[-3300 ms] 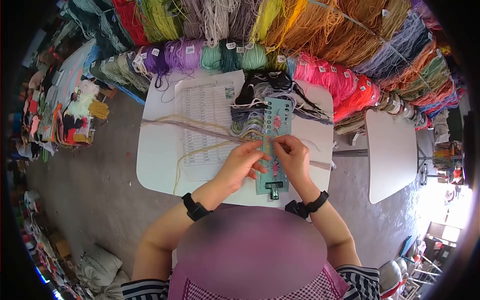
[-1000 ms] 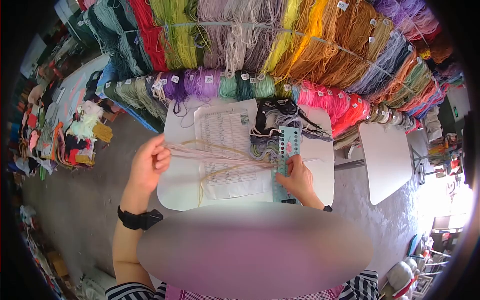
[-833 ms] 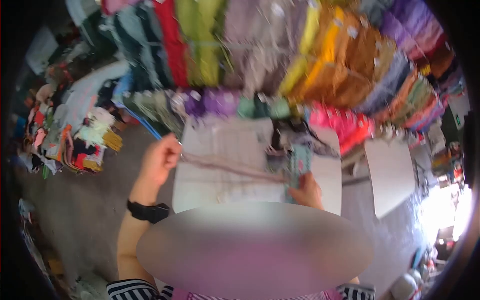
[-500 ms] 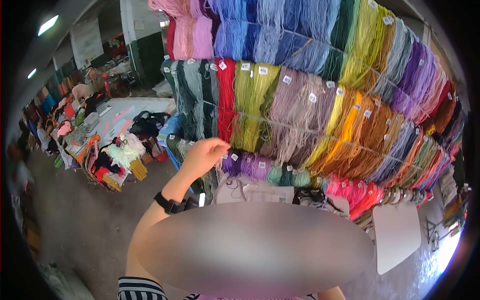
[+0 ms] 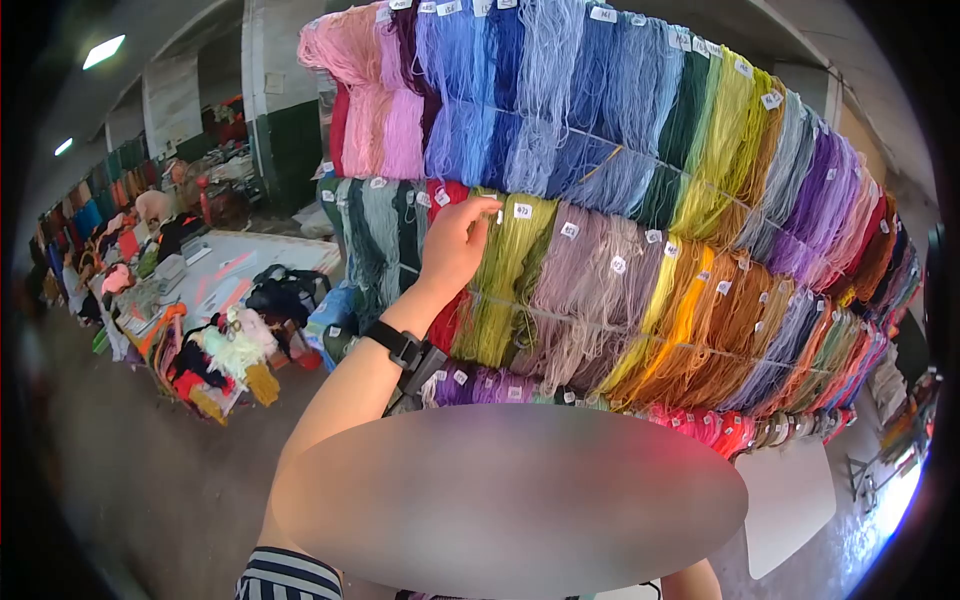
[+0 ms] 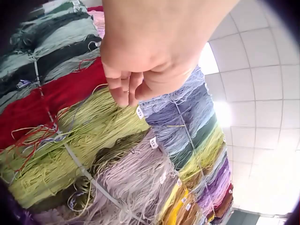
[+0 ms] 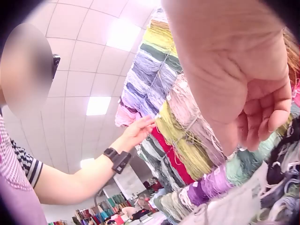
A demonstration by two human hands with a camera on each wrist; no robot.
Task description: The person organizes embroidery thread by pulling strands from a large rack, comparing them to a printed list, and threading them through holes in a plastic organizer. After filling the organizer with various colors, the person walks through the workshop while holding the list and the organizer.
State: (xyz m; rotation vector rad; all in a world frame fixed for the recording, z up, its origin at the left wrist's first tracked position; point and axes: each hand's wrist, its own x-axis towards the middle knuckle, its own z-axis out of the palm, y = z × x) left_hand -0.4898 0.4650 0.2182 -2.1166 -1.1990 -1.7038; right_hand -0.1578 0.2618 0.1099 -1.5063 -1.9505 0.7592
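My left hand (image 5: 455, 250) is raised to the middle row of the thread rack. Its fingertips are at the top of a yellow-green hank (image 5: 500, 320), close to a small white number tag (image 5: 522, 211). In the left wrist view the fingers (image 6: 123, 91) bend down over that hank's upper end, with a red hank (image 6: 56, 91) beside it. My right hand (image 7: 248, 89) hangs low with loosely bent fingers, and nothing shows in its grasp. Below it are a white paper sheet (image 7: 229, 206) and black and grey threads (image 7: 283, 164). The head view hides the right hand behind a blurred oval.
Rows of tagged hanks fill the rack, with blue hanks (image 5: 600, 90) above and brown hanks (image 5: 740, 320) to the right. A table with fabric scraps (image 5: 235, 345) stands at left. A white side table (image 5: 790, 500) is at lower right.
My left hand has let go of the pale threads it drew leftward from the hole card and risen to the yellow-green hank. The head view has tilted up from the table to the rack.
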